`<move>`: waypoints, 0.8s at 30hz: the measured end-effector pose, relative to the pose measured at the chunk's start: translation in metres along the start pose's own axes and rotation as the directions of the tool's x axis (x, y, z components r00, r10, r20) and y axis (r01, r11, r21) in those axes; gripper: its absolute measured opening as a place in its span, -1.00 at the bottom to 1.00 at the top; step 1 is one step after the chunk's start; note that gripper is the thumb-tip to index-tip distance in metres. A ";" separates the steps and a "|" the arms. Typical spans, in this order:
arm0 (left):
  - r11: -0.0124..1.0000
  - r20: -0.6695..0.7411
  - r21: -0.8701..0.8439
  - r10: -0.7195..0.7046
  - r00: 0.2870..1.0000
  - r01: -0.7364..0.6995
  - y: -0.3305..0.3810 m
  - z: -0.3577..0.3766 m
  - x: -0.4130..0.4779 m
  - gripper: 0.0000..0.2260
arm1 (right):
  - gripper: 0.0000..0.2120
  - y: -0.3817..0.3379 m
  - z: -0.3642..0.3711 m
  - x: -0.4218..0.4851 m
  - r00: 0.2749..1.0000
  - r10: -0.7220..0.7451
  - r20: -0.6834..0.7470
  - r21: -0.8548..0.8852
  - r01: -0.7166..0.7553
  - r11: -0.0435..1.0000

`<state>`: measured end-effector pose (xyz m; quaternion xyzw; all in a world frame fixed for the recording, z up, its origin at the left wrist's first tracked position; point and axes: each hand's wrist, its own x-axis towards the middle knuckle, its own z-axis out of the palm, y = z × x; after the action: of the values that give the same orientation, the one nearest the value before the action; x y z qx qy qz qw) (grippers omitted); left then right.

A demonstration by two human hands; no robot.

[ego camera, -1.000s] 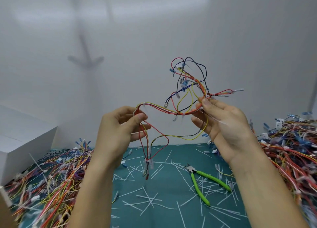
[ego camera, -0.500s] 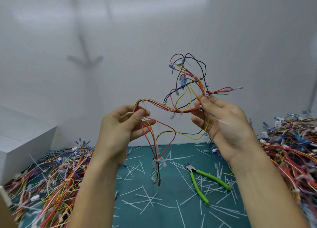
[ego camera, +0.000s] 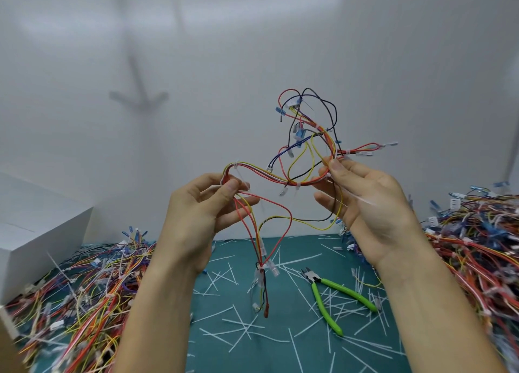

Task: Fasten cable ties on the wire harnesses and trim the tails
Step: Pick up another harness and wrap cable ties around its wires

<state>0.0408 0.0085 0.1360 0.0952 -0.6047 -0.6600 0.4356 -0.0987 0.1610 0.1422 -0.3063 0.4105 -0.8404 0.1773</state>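
**Harness** (ego camera: 269,176), 1: multicolour wires (red, yellow, black, blue), held in the air above the middle of the table, between the two hands and in front of the wall (ego camera: 196,63). One tangle of loops rises above the right hand. One branch hangs down from the left hand and ends in clear-sleeved terminals low over the mat; whether it touches the table cannot be told. White ties (ego camera: 297,186) show on it at about five spots; the exact count is unclear.

**Left hand** (ego camera: 196,212), 1: grip clenched on the harness, thumb and forefinger pinching the red bundle just below a tie.

**Right hand** (ego camera: 373,209), 1: grip clenched on the harness, thumb tip pressed to the bundle where the upper loops meet. A pale blurred strand crosses the palm.

**Table** (ego camera: 252,358), 1: teal mat, far edge against the wall.

**Cutters** (ego camera: 348,291), 1: green handles spread, lying flat right of the table's middle, jaws pointing to the far edge, apart from both hands.

**Cut tails** (ego camera: 244,327): white slivers, too many to count, strewn over the mat, some under the cutters.

**Wire piles**, 2: left pile (ego camera: 78,288) along the left edge, right pile (ego camera: 477,246) along the right edge up to the far right corner.

**Box** (ego camera: 36,232), 1: white, at the far left corner, touching the left pile.

**Obstructions:** both forearms cover the inner margins of the piles and strips of the mat, and the hanging branch screens part of the mat's middle
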 end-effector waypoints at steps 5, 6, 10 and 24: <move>1.000 0.007 -0.004 -0.005 1.000 0.005 -0.001 0.000 0.000 -0.91 | -0.91 0.000 0.000 0.001 1.000 -0.003 0.001 -0.007 0.003 1.000; 1.000 0.007 -0.008 -0.007 1.000 0.007 -0.001 0.000 0.000 -0.91 | -0.91 0.000 0.000 0.001 1.000 -0.004 0.000 -0.010 0.004 1.000; 1.000 0.014 0.015 -0.011 1.000 0.011 -0.004 -0.001 0.001 -0.90 | -0.92 0.000 -0.001 0.001 1.000 -0.010 -0.004 -0.014 0.010 1.000; 0.601 0.249 0.798 -0.389 0.887 0.039 -0.022 -0.018 0.003 -0.89 | -0.90 -0.002 -0.004 0.003 0.996 -0.081 -0.024 -0.088 0.079 0.993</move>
<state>0.0407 -0.0091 0.1128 0.2100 -0.8873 -0.3881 0.1343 -0.1038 0.1631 0.1423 -0.3185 0.4364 -0.8322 0.1244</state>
